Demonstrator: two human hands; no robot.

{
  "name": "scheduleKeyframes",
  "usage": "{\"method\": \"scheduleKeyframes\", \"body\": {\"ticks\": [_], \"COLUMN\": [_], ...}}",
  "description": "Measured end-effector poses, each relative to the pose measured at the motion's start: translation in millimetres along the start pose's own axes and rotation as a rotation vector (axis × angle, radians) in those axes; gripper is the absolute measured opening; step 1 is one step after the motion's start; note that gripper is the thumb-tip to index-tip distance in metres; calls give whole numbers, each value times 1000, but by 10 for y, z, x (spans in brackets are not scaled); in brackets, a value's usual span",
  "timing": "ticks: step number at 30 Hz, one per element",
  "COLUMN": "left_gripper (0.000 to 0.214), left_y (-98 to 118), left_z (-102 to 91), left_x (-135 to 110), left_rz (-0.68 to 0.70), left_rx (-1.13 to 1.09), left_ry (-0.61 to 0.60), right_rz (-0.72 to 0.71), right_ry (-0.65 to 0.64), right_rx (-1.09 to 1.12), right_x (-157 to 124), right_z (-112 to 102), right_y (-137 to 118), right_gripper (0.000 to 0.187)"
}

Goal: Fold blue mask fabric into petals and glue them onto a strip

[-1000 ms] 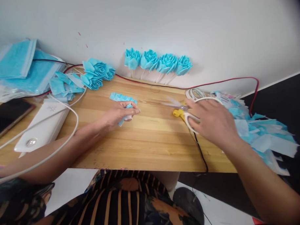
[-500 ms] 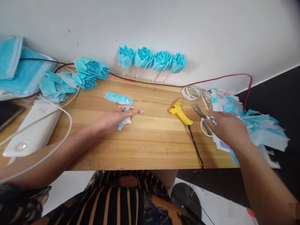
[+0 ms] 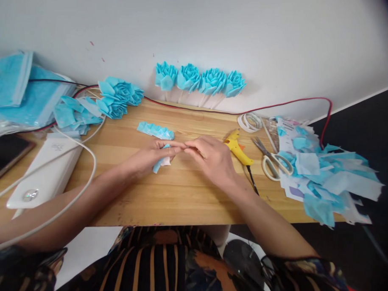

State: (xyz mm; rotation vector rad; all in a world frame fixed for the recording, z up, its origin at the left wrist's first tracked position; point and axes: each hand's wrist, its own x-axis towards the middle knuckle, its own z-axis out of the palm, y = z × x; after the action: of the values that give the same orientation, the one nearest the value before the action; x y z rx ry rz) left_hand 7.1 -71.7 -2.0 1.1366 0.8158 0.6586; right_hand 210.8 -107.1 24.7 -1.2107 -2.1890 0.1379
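My left hand (image 3: 153,156) is closed in a pinch on a piece of blue-and-white mask fabric (image 3: 161,162), whose loose end hangs below the fingers. My right hand (image 3: 212,159) meets it there, thumb and fingers pinched together at the left fingertips. What lies between the right fingers is hidden. Just behind my left hand lies a row of folded blue petals (image 3: 155,130). A yellow glue gun (image 3: 239,150) rests right behind my right hand, partly covered by it. Beyond that, white-handled scissors (image 3: 270,158) lie with their blades apart.
Several blue fabric flowers (image 3: 190,78) on sticks lean against the wall. More flowers (image 3: 116,96) lie at the left, near stacked face masks (image 3: 39,97), a white power strip (image 3: 48,168) and a phone (image 3: 7,156). Fabric scraps (image 3: 333,176) hang over the right edge. A tape roll (image 3: 250,122) lies behind.
My right hand has moved left from beside the scissors to my left fingertips, leaving the scissors on the table. The small blue tip at my left fingers is now covered.
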Motion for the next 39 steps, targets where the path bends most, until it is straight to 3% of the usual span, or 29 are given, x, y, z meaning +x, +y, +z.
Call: {"method": "scheduleKeyframes", "body": {"ticks": [5, 8, 11, 16, 18, 20, 22, 26, 30, 39], "left_gripper": [43, 44, 42, 35, 34, 35, 37, 39, 37, 39], "left_y": [15, -4, -25, -28, -23, -18, -15, -32, -58, -61], "left_z": [41, 32, 16, 16, 22, 30, 35, 29, 17, 35], "left_x": [-15, 2, 22, 17, 4, -9, -13, 12, 46, 55], "left_rz": [-23, -14, -3, -14, -25, -34, -28, -16, -7, -33], "left_rx": [-181, -230, -244, -210, -195, -203, -221, -255, -266, -224], "left_ry": [-84, -84, -64, -61, -53, -57, -75, -80, -37, -20], "right_rz": [380, 526, 476, 199, 151, 215, 370, 600, 584, 552], "right_ry": [194, 211, 131, 107, 105, 141, 198, 229, 170, 100], "right_rx": [375, 576, 554, 209, 160, 193, 322, 631, 655, 498], "right_x": [41, 29, -20, -60, -38, 6, 69, 243, 452, 892], "right_z": [16, -15, -23, 28, 58, 93, 138, 267, 423, 717], "right_y": [49, 111, 128, 8, -37, -37, 29, 308, 534, 655], "right_gripper": [19, 23, 24, 13, 10, 16, 23, 35, 44, 64]}}
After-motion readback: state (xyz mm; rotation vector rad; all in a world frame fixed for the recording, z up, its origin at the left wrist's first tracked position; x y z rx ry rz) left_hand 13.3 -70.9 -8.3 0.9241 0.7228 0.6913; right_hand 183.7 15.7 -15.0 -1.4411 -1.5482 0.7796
